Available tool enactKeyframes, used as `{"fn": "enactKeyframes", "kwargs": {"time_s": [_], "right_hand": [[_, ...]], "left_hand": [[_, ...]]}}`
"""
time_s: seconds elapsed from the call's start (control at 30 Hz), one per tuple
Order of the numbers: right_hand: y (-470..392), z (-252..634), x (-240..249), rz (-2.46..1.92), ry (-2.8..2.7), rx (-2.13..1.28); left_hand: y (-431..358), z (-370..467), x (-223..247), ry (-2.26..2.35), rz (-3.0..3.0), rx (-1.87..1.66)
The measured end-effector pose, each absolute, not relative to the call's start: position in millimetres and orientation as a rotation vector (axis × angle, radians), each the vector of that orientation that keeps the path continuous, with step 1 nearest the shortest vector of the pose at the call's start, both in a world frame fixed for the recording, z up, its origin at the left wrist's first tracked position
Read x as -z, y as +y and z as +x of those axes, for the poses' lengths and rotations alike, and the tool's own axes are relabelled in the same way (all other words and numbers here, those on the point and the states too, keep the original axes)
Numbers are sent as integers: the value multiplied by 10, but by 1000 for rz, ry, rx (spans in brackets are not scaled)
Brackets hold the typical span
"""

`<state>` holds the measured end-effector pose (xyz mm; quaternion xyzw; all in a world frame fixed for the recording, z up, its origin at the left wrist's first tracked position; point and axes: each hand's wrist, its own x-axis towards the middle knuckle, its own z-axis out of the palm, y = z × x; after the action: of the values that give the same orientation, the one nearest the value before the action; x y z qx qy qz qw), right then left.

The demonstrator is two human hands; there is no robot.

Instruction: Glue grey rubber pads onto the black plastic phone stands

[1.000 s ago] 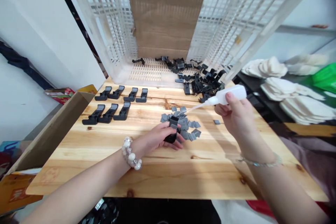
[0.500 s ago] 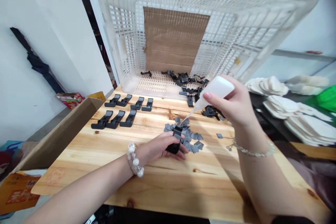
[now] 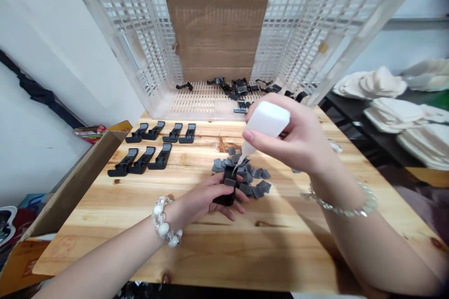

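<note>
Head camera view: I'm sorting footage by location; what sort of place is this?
Probably a small workshop: black parts in two rows, a pile of grey pieces, and a plastic crate.

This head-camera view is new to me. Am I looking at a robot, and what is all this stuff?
No robot here: these are one person's two bare hands, seen by a camera worn on the head, looking forward and down. The left hand holds a black plastic part. The right hand holds a white bottle, its thin nozzle pointing down at that part; whether they touch is hard to tell. On the wooden table lie small grey pieces and, to the left, seven similar black pieces in two rows. Behind, a pale plastic crate contains more black pieces and a cardboard sheet.
</note>
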<state>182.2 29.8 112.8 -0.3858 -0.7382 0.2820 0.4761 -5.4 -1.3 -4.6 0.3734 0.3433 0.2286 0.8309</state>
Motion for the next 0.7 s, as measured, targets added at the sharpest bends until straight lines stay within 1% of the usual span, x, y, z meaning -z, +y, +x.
{"fn": "enactKeyframes", "kwargs": {"time_s": [0.13,0.4,0.7], "right_hand": [[302,1804,-1094,-960,-1873,-599],[302,1804,-1063,-920,-1993,-287],[286,1798,-1080,-897,-2045,-235]], "left_hand": [[-7,-56,36,734,817,-481],[20,-78,44,723,856,-493],[3,-61,20,735,873,-494]]}}
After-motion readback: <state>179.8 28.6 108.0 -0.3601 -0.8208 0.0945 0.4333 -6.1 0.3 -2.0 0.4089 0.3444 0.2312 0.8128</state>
